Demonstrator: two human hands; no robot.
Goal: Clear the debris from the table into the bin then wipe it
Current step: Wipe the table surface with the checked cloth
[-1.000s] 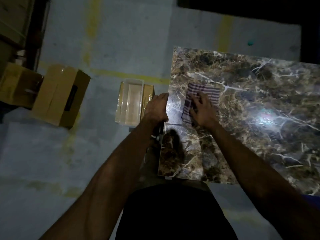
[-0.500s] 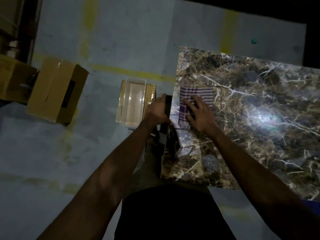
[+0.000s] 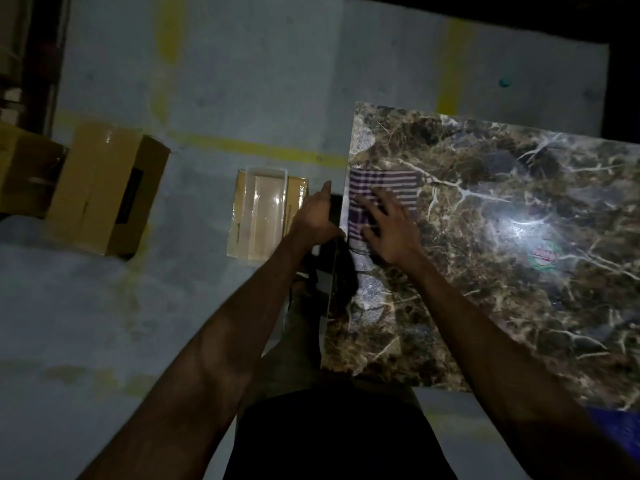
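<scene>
A purple-and-white striped cloth (image 3: 384, 183) lies on the brown marble table (image 3: 485, 271), right at its left edge. My right hand (image 3: 388, 230) presses flat on the cloth's near part with the fingers spread. My left hand (image 3: 313, 216) hangs just off the table's left edge, level with the cloth, its back toward me. A dark shape (image 3: 335, 207) sits between that hand and the edge; I cannot tell whether the hand holds it. No loose debris shows on the dim tabletop.
A clear plastic container (image 3: 261, 213) stands on the floor just left of the table, with a tan box (image 3: 296, 199) beside it. Cardboard boxes (image 3: 104, 192) sit farther left. A round green-and-red sticker (image 3: 543, 259) is on the table near a bright glare spot.
My right hand has slid the cloth left to the table's left edge, and it now lies squarer. My left hand has stayed at the edge, rising slightly.
</scene>
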